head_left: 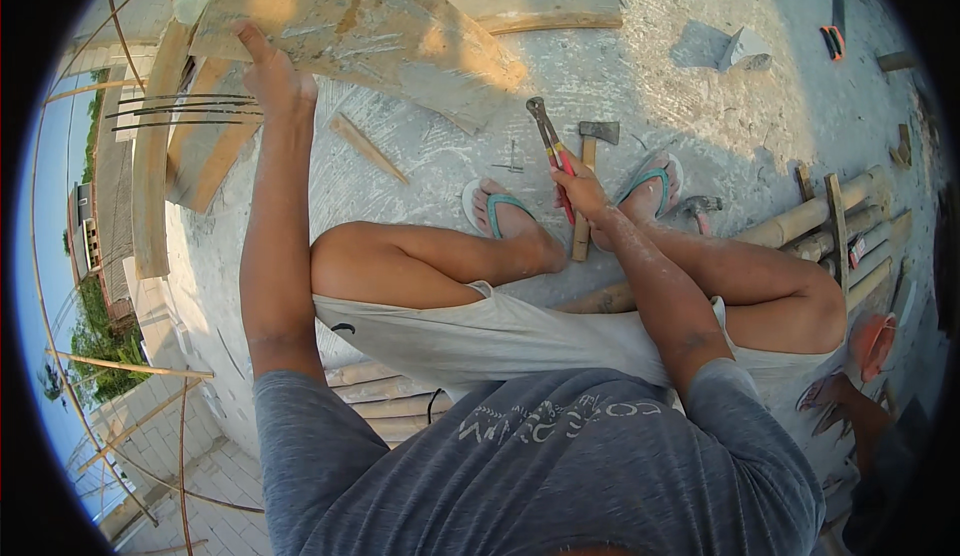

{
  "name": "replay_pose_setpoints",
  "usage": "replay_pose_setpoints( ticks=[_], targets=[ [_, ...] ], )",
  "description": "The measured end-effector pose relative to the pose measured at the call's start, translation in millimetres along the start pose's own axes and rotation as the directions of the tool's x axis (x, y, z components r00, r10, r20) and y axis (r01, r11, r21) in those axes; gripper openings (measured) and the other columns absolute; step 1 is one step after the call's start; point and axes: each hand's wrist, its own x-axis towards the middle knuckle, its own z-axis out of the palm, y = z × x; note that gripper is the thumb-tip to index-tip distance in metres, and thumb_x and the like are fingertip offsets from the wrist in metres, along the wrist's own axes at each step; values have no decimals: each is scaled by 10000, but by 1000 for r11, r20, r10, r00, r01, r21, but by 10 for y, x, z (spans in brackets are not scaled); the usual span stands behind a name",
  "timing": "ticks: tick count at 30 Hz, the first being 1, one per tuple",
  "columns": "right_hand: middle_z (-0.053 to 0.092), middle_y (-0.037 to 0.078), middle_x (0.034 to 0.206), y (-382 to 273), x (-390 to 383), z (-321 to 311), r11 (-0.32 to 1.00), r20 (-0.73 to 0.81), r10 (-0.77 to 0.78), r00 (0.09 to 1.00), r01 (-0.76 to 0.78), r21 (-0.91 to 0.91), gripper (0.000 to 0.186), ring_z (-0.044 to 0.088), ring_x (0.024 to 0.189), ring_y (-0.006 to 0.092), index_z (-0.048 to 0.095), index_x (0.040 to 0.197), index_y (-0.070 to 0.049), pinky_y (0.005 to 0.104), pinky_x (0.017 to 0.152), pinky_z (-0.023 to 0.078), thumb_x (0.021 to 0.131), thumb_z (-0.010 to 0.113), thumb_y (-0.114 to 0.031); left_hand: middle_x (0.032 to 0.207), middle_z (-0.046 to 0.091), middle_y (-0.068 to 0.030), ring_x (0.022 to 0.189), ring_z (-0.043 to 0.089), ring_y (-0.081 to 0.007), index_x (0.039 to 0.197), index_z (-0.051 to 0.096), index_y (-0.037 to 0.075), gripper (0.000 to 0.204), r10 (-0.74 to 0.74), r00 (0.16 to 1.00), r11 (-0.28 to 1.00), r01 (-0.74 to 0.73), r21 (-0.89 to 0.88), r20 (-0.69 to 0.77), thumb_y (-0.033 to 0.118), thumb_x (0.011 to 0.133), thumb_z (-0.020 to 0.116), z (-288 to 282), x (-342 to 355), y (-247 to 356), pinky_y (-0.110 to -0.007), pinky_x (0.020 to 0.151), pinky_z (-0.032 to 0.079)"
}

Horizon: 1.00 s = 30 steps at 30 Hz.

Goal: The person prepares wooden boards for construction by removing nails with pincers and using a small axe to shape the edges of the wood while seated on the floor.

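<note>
At the far left, my left hand [280, 81] is closed on the edge of a wide, worn wooden board [370, 31], the thumb lying on its upper face; my other fingers are mostly hidden. My right hand [580, 188] grips a pair of pincers [552, 141] by the red handles. Their dark jaws point away from me over the concrete floor, touching nothing. Between my sandaled feet lies a hatchet [600, 133] with a wooden handle, just beyond and partly beside my right hand. A few nails [513, 159] are on the floor nearby.
A claw hammer [703, 208] rests by my right foot. Bamboo poles [800, 224] lie at right, near another person's hand [835, 401]. A wood strip [367, 148] and curved boards [545, 1] lie ahead. Thin dark rods [185, 109] stick out by my left wrist. An orange-handled tool [833, 43] lies far right.
</note>
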Motion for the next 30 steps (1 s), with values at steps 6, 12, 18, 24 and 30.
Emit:
replay_pose_setpoints(
  ticks=[6,12,18,24,30],
  targets=[
    [594,157,1203,-47,656,-628,877,-591,-430,683,159,-453,802,632,1004,325,356,1569,-150,465,910,506,885,730,-336,1472,501,-118,1346,490,-266,1498,370,-34,881,176,932,968,-105,-229,317,554,927,692,77,-219,161,-472,1166,367],
    [447,244,1348,156,211,-162,763,-564,-451,692,-28,-646,775,591,1109,428,410,1467,-118,490,954,497,806,781,-282,1456,545,-146,1359,480,-231,1475,450,-13,640,-22,814,829,-310,465,581,221,952,735,-691,-126,610,-474,1147,382],
    [549,253,1239,320,65,-101,617,-516,-302,802,-248,-747,781,618,1117,417,360,1417,-99,495,914,545,768,785,-182,1468,534,-201,1430,429,-310,1517,442,78,728,263,651,308,-756,577,712,179,873,766,-288,-1186,1079,-533,1182,340],
    [614,222,1113,461,278,-243,807,-637,-256,728,-202,-554,685,669,1016,393,414,1371,-79,489,880,553,773,747,-113,1389,627,-121,1386,512,-311,1254,715,109,510,144,503,-338,-784,520,852,250,773,808,-308,-2222,1310,-545,1150,392],
    [691,187,985,-149,433,-379,965,-304,-115,946,179,190,532,694,855,366,480,1352,-50,486,862,553,907,713,-224,1039,778,-62,1000,754,-261,1050,787,148,445,-175,538,230,-792,565,825,262,626,856,-407,-2332,1387,-366,861,600]
  ],
)
